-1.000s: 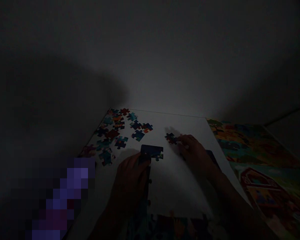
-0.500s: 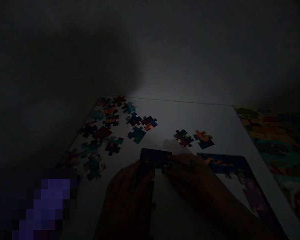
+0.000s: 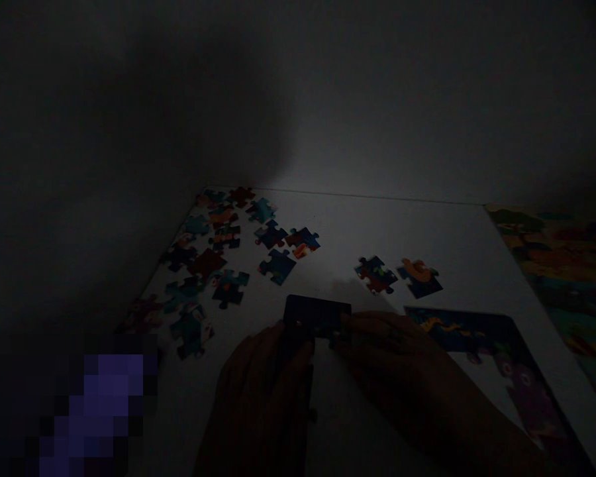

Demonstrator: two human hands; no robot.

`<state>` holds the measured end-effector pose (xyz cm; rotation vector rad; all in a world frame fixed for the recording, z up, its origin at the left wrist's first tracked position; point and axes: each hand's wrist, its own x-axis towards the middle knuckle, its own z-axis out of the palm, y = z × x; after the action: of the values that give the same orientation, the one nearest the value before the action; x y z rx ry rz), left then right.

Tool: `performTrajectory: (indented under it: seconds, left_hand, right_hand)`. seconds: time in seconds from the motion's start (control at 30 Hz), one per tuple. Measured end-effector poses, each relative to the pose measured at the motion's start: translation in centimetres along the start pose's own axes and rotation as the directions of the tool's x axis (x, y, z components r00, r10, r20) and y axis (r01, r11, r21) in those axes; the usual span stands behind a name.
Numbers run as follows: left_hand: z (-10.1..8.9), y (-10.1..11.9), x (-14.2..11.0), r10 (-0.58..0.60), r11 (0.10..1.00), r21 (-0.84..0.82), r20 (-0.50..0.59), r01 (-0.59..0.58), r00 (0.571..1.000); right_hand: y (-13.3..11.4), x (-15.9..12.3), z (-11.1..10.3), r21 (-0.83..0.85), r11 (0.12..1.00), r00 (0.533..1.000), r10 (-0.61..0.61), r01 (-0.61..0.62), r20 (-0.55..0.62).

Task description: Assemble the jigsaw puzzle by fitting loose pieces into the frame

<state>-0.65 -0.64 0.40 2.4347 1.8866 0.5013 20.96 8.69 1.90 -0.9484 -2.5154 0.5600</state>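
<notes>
In dim light, a dark blue corner section of a jigsaw puzzle [image 3: 318, 315] lies on the white tabletop. My left hand [image 3: 261, 394] is closed over its left strip, with fingers on the outer side and the thumb on the inner side. At the right end of the top strip, my right hand [image 3: 392, 351] pinches a jigsaw piece, mostly hidden by the fingers. Right of that hand lies another joined border section [image 3: 531, 391], dark blue with a purple figure. Two loose pieces, one reddish-blue [image 3: 376, 274] and one with an orange shape [image 3: 420, 277], rest beyond my right hand.
Several loose puzzle pieces [image 3: 228, 286] are scattered along the table's left side, some close together. A colourful picture sheet [image 3: 566, 278] lies at the right edge. A pale wall [image 3: 387, 119] rises behind the table. A blurred-out purple patch [image 3: 104, 397] covers the lower left.
The view has shifted slightly, so the table and pieces appear a little further right. Both hands keep nearly the same hold on the puzzle section.
</notes>
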Motion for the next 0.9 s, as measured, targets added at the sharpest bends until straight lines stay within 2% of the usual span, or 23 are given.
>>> performTrajectory:
  seconds: [0.47, 0.73, 0.9]
  left_hand:
    - [0.1, 0.0, 0.1, 0.001, 1.0, 0.001, -0.027, -0.001, 1.0]
    - [-0.2, 0.5, 0.4, -0.047, 0.998, -0.04, -0.036, 0.046, 0.998]
    - [-0.1, 0.9, 0.7, -0.068, 0.994, -0.093, -0.094, 0.06, 0.993]
  right_hand:
    - [0.3, 0.1, 0.0, 0.122, 0.992, 0.999, 0.033, -0.031, -0.018]
    - [0.7, 0.0, -0.2, 0.218, 0.973, 0.997, 0.071, -0.075, 0.026]
    - [1.7, 0.1, -0.4, 0.414, 0.902, 0.993, 0.119, -0.12, 0.028]
